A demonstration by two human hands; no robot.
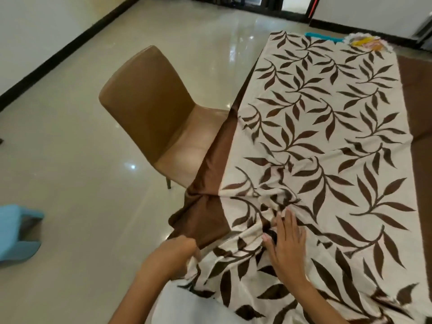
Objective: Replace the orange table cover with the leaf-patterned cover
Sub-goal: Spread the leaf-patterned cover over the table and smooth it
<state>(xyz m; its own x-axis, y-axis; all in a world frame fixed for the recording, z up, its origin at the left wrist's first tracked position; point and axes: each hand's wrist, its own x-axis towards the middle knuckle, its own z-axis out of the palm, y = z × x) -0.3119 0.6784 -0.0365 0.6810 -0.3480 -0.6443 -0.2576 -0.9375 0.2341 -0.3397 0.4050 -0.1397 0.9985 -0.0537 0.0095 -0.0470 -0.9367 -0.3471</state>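
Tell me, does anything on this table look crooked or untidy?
Yes. The cream leaf-patterned cover is bunched into wrinkles near the flat right hand, and the left hand grips its near corner. It lies askew, leaving the brown cloth beneath exposed.

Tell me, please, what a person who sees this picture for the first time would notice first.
The eye falls first on the leaf-patterned cover, cream with dark brown leaves, spread along the table over a plain brown cloth that shows at its left edge. Near the bottom, the right hand lies flat on bunched folds of the cover, while the left hand grips its near edge. A tan chair stands on the glossy floor to the left.
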